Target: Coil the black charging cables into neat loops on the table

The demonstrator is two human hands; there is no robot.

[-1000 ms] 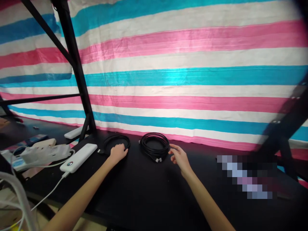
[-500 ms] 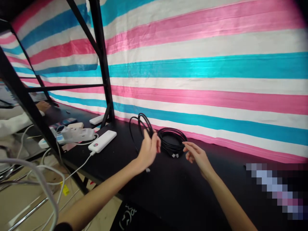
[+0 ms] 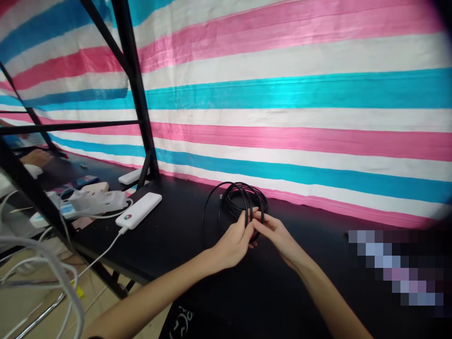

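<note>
Loops of black cable (image 3: 250, 203) run through my left hand (image 3: 233, 241), whose fingers are closed around them just above the table. My right hand (image 3: 280, 238) meets it from the right, its thumb and fingers pinched on the cable close to my left fingertips. Right behind both hands lies a coil of black cable (image 3: 266, 202) on the black table (image 3: 296, 282). The held loops overlap this coil in view, so I cannot tell where one ends and the other begins. Part of the cable below my fingers is hidden.
On the left lies a white power bank (image 3: 139, 211) with a white cord plugged in. Beyond it are a power strip (image 3: 70, 209), a second white block (image 3: 130, 176) and a black metal frame post (image 3: 136, 84). A co-worker's hand (image 3: 37, 158) rests at far left. Striped sheeting (image 3: 282, 94) backs the table.
My left hand has carried its cable loops right and down, in front of the coil. My right hand has moved slightly left and closed on the cable. The view has shifted a little right.
</note>
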